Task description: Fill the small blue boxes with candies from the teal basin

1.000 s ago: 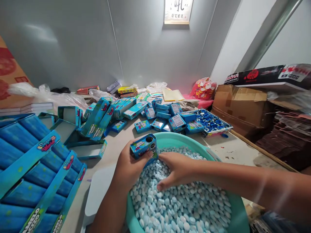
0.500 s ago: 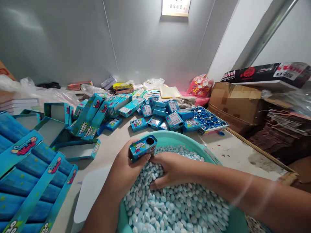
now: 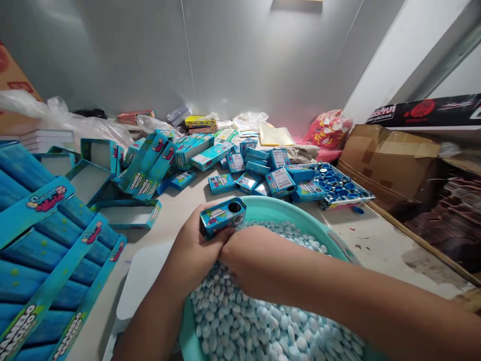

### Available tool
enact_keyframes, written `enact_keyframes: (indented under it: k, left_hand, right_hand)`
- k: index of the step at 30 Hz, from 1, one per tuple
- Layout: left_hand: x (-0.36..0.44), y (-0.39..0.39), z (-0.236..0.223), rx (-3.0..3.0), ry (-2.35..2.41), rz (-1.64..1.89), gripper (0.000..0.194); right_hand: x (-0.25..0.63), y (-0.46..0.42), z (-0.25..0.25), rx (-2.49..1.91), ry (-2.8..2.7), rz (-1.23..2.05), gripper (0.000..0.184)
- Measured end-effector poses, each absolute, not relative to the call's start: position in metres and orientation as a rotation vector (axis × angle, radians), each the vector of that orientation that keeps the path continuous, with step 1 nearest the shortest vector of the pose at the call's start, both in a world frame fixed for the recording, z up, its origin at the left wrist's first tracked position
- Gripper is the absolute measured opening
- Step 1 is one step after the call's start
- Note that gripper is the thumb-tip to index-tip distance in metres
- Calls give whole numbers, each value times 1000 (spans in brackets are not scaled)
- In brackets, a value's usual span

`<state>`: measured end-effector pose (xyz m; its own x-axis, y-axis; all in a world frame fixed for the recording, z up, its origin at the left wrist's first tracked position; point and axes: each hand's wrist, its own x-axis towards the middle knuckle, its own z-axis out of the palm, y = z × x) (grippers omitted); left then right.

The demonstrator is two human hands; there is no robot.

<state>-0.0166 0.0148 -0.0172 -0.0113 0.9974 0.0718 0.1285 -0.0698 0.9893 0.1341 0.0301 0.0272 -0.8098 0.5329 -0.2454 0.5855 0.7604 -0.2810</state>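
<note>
In the head view, the left forearm is raised from the bottom edge, and the left hand (image 3: 193, 245) is held over the left part of the rim of a turquoise basin (image 3: 285, 206). A small blue tin (image 3: 221, 216) is gripped by its fingers, with the thumb laid along the near side. The right forearm is stretched in from the right edge, across the basin; the right hand (image 3: 250, 255) is bent downward, its back turned up, and is brought against the left thumb, just below the tin. The right fingers are hidden, so whether anything is held by them cannot be told.

The tin is tilted above the basin. A dark round opening is shown near its right end, and its blue side is printed with white lettering and a dark round mark. The basin is filled with pale blue and white tablets (image 3: 270, 326). More blue tins (image 3: 281, 181) are heaped beyond it on the worktop (image 3: 188, 208).
</note>
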Motion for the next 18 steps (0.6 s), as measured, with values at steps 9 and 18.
enact_keyframes:
  k: [9, 18]
  left_hand:
    - [-14, 12, -11, 1433, 1355, 1209, 40]
    - [-14, 12, -13, 1454, 1355, 1206, 41]
  right_hand:
    - [154, 38, 36, 765, 2721, -445, 16]
    - [156, 42, 29, 726, 2761, -477, 19]
